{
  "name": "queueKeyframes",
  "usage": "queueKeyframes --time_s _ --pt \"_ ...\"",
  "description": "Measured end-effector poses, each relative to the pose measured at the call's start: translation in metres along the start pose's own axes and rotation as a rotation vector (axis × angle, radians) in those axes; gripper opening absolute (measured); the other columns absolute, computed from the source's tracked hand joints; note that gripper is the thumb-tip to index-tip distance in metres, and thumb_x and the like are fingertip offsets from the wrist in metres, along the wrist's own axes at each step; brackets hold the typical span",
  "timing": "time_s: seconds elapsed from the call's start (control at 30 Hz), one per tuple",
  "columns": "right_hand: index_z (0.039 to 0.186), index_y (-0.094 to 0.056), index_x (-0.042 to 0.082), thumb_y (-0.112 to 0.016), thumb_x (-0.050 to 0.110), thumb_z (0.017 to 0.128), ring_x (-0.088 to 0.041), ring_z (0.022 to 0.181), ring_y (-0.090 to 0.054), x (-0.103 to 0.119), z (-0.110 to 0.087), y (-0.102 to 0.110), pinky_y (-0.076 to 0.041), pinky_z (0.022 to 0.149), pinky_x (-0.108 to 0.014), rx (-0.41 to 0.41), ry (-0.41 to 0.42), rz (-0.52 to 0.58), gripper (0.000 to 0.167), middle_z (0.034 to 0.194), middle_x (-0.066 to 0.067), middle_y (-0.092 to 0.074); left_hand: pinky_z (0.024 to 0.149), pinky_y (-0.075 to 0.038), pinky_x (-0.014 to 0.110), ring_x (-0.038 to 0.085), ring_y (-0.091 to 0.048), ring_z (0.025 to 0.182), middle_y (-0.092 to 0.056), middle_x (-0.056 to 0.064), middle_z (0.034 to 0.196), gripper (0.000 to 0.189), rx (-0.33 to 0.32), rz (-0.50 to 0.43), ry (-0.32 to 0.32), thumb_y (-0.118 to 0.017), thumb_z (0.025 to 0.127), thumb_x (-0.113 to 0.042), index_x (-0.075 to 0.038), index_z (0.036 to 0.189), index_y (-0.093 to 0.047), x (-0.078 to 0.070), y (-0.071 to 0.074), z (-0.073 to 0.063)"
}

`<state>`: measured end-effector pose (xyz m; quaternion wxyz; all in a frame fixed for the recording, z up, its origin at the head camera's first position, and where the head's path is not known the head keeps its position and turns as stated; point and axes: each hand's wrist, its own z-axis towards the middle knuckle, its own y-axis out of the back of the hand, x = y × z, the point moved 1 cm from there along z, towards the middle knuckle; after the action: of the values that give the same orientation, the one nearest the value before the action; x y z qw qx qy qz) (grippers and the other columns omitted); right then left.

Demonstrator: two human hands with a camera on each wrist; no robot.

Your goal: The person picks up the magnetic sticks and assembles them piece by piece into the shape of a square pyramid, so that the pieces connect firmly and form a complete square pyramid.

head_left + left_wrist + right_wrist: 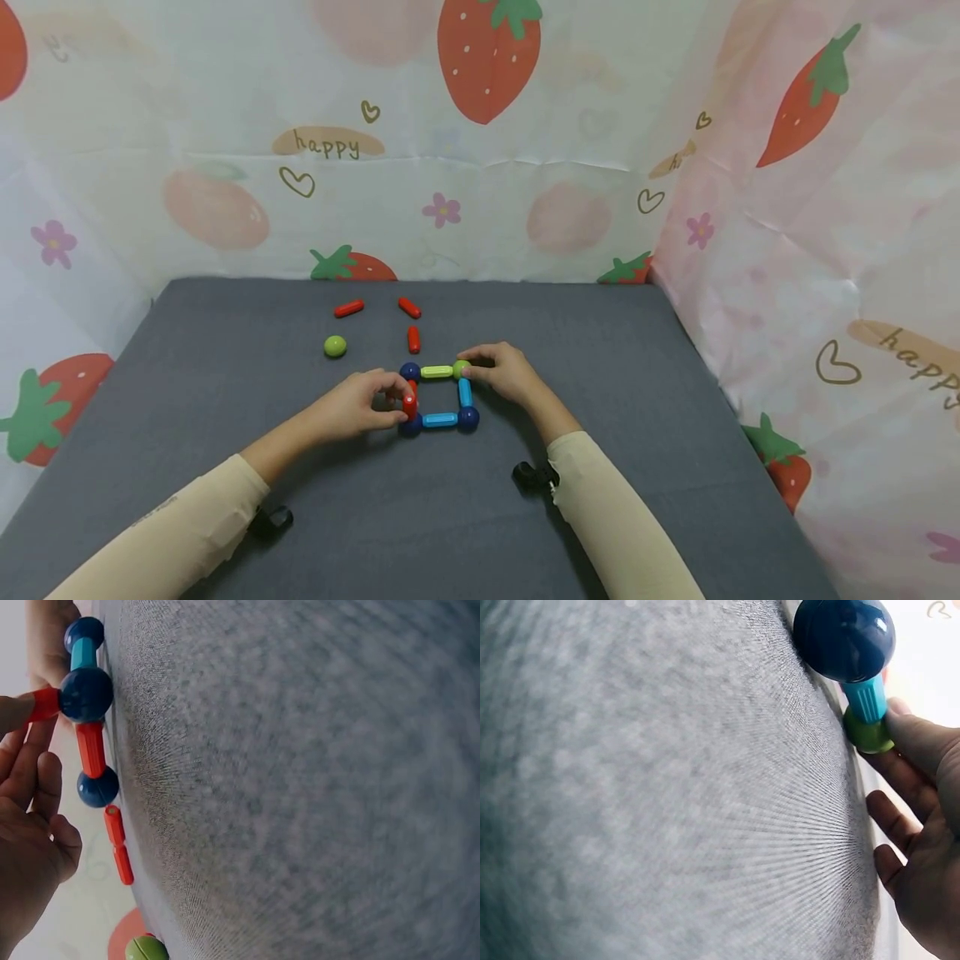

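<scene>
A square of rods and balls lies on the grey table. Its corners are three dark blue balls and one green ball. Two light blue rods, a yellow-green rod and a red rod form the sides. My left hand pinches another red rod, which stands up from the front left blue ball. At the back right corner, my right hand pinches the green ball between thumb and finger.
Behind the square lie three loose red rods and a loose green ball. A strawberry-print cloth rises behind the table and along its sides. Black wrist mounts hang near both sleeves.
</scene>
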<state>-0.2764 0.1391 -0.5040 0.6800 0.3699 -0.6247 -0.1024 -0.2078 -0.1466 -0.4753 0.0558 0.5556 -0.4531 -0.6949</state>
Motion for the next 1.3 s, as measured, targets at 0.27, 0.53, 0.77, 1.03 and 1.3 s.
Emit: queueKeyframes --time_s 0.27,0.53,0.77,1.03,1.3 --pt "0.125 -0.075 0.027 -0.073 0.034 0.096 -0.017 0.120 -0.062 -0.002 0.000 -0.001 -0.050 0.102 -0.042 -0.002 0.001 0.007 0.030 0.125 0.007 -0.071 0.090 -0.050 0.039 0.016 -0.057 0.103 -0.064 -0.006 0.110 0.022 0.022 -0.007 -0.006 -0.078 0.093 -0.026 -0.028 0.111 -0.067 0.002 0.002 0.001" --pt "0.125 -0.074 0.027 -0.073 0.035 0.096 -0.017 0.120 -0.062 -0.002 0.000 -0.001 -0.050 0.103 -0.043 -0.002 -0.005 0.010 0.030 0.125 0.007 -0.071 0.096 -0.051 0.043 0.018 -0.058 0.109 -0.065 -0.004 0.117 0.030 0.031 0.016 0.013 -0.078 0.093 -0.023 -0.024 0.121 -0.068 0.009 0.017 0.014" --pt "0.126 -0.074 0.027 -0.073 0.035 0.096 -0.018 0.121 -0.062 -0.002 0.000 -0.001 -0.049 0.103 -0.043 -0.004 -0.002 -0.005 0.031 0.126 0.007 -0.071 0.096 -0.049 0.047 0.026 -0.055 0.114 -0.066 0.005 0.126 0.035 -0.056 0.057 0.059 -0.077 0.094 -0.018 -0.013 0.127 -0.069 0.020 0.030 0.038" --pt "0.127 -0.074 0.026 -0.072 0.035 0.097 -0.018 0.123 -0.061 0.000 0.000 -0.002 -0.050 0.103 -0.042 0.003 -0.002 -0.003 0.031 0.128 0.006 -0.070 0.097 -0.051 0.045 0.024 -0.058 0.115 -0.068 0.005 0.129 0.035 0.037 0.050 0.102 -0.074 0.096 -0.017 -0.014 0.131 -0.067 0.033 0.030 0.058" --pt "0.129 -0.073 0.024 -0.071 0.034 0.098 -0.018 0.122 -0.062 0.001 -0.003 -0.001 -0.050 0.102 -0.043 -0.005 0.018 -0.019 0.032 0.129 0.005 -0.070 0.091 -0.050 0.040 0.023 -0.057 0.108 -0.069 0.003 0.127 0.032 0.085 0.056 0.100 -0.074 0.096 -0.018 -0.017 0.128 -0.070 0.037 0.029 0.064"
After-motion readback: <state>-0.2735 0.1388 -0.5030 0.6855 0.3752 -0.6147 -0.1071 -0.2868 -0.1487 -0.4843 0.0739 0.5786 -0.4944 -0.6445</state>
